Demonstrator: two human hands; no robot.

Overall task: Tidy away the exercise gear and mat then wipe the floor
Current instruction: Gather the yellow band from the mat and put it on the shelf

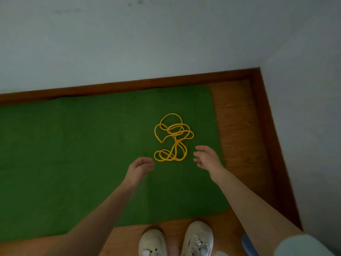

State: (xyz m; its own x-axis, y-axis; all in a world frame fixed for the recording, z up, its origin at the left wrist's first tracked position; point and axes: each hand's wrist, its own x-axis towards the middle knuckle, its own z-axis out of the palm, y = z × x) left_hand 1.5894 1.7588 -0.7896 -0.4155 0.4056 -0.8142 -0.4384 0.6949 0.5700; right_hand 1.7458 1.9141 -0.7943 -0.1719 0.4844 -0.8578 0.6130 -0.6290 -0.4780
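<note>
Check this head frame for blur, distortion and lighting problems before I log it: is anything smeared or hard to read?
Head view: both forearms and the left hand are motion-smeared, the right hand slightly less; the yellow rope on the green mat reads fairly sharp; wide-angle bending curves the baseboard; light is dim and even, without glare or hard shadows.

Pale walls [166, 43], brown skirting [129, 85], wooden floor [236, 126].

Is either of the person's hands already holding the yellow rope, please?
No, the left hand and right hand both reach toward the rope, which lies untouched in a tangle on the green mat.
</note>
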